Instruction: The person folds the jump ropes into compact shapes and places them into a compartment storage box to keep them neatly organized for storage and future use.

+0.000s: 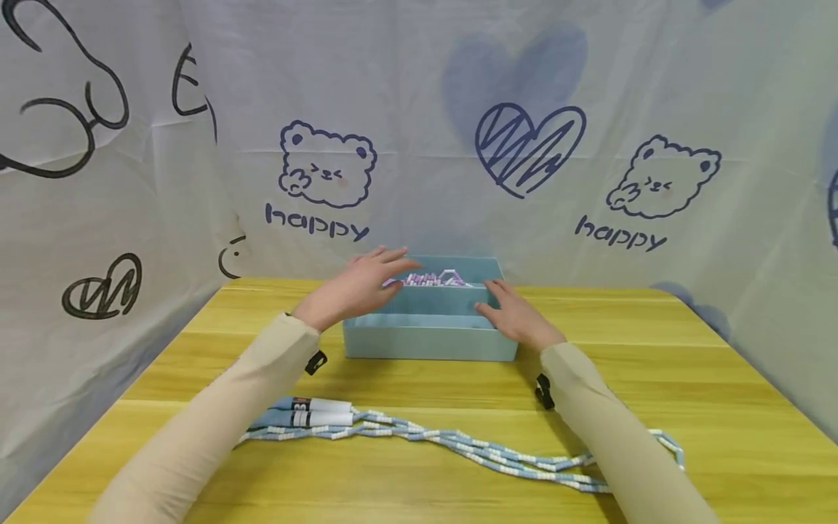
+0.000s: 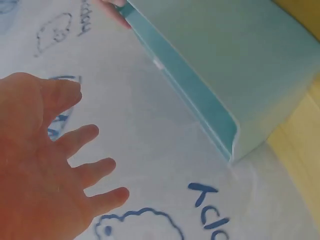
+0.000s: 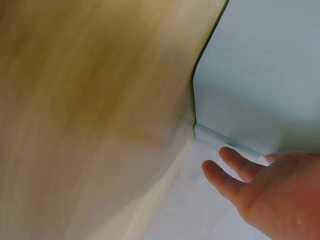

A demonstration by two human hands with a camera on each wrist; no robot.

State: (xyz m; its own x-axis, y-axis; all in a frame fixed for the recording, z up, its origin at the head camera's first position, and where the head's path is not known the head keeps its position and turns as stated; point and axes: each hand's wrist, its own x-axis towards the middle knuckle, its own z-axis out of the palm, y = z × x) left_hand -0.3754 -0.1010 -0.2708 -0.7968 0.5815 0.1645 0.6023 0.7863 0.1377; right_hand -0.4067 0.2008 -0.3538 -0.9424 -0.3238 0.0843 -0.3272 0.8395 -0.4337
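A light blue box (image 1: 428, 343) with a divider stands at the back of the table. Purple and white beads (image 1: 432, 279) fill part of its rear compartment. Over the box's left end is my left hand (image 1: 360, 285), fingers spread and holding nothing; the left wrist view shows this hand (image 2: 45, 165) apart from the box (image 2: 230, 60). My right hand (image 1: 520, 316) is at the box's right end, fingers extended by the rim. In the right wrist view, that hand's fingers (image 3: 225, 182) look straight beside the box wall (image 3: 265, 70); its thumb is hidden there.
A blue and white beaded jump rope (image 1: 484, 453) lies across the front of the table (image 1: 393, 495), its handles (image 1: 327, 413) at the left, partly behind the left forearm. The right forearm crosses above its other end. A printed curtain (image 1: 419, 109) hangs behind the table.
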